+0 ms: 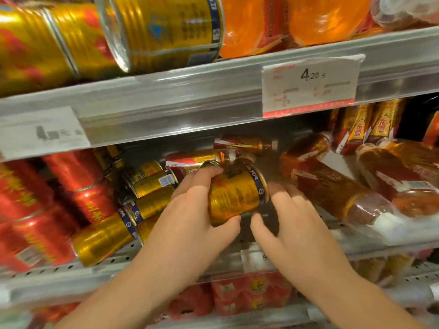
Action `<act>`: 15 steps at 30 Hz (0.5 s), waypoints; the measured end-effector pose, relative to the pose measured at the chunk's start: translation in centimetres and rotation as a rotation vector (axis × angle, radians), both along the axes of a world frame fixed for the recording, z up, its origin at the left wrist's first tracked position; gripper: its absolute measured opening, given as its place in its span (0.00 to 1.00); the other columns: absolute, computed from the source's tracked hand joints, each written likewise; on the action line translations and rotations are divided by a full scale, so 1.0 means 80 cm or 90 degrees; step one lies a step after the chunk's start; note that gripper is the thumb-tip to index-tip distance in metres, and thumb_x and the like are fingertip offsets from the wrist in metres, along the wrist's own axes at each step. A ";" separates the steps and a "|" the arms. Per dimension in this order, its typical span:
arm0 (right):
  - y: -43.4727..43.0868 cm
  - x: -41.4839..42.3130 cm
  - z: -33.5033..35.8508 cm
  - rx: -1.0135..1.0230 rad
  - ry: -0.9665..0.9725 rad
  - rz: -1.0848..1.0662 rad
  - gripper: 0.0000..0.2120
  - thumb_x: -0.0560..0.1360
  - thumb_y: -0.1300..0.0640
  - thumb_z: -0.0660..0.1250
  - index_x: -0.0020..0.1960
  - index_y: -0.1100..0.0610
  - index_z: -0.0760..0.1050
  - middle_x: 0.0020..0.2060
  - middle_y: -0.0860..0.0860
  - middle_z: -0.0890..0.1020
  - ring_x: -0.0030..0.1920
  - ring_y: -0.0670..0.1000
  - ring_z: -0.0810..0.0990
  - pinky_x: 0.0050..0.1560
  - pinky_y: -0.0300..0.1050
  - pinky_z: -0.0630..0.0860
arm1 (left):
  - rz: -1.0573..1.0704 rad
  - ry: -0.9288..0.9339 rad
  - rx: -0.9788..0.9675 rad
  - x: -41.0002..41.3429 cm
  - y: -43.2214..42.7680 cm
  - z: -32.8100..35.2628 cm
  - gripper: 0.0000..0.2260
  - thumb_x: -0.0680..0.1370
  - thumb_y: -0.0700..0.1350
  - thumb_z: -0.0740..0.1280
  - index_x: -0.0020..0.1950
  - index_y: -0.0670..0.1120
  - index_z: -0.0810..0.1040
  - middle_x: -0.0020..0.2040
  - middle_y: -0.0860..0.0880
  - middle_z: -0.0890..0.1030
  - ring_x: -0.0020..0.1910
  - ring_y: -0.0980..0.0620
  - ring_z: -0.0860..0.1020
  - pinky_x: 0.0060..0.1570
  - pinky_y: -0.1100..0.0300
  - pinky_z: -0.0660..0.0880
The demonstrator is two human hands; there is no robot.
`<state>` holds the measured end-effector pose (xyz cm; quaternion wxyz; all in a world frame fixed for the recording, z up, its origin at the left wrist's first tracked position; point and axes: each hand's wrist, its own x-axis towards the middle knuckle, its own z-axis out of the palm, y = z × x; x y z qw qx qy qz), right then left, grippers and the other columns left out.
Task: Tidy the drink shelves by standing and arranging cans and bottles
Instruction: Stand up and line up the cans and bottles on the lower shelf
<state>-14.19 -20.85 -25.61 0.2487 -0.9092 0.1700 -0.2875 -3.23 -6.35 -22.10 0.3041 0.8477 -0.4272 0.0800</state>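
The left hand [190, 205] is gripping the tilted gold can [234, 198], likely full, stiff and slick, round its middle above the shelf [114, 260], the right hand's [294, 224] relaxed fingers [298, 205] hovering just beside.

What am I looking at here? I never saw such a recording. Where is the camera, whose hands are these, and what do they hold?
There is no machine: a person wears one camera on the head, so you see their own two hands before a shop shelf. The left hand grips a tilted gold can. The right hand is open beside that can; whether it touches it is unclear. On the shelf, more gold cans lie on their sides at the left, next to red cans, and brown bottles lie at the right. The price tag above reads 4.20.
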 end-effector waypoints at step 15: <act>0.018 0.061 0.002 0.079 -0.052 0.083 0.23 0.79 0.44 0.63 0.72 0.37 0.62 0.56 0.37 0.76 0.51 0.37 0.74 0.50 0.33 0.72 | 0.069 0.065 0.004 0.081 0.023 0.033 0.33 0.70 0.58 0.77 0.70 0.63 0.65 0.60 0.59 0.68 0.51 0.60 0.75 0.45 0.68 0.73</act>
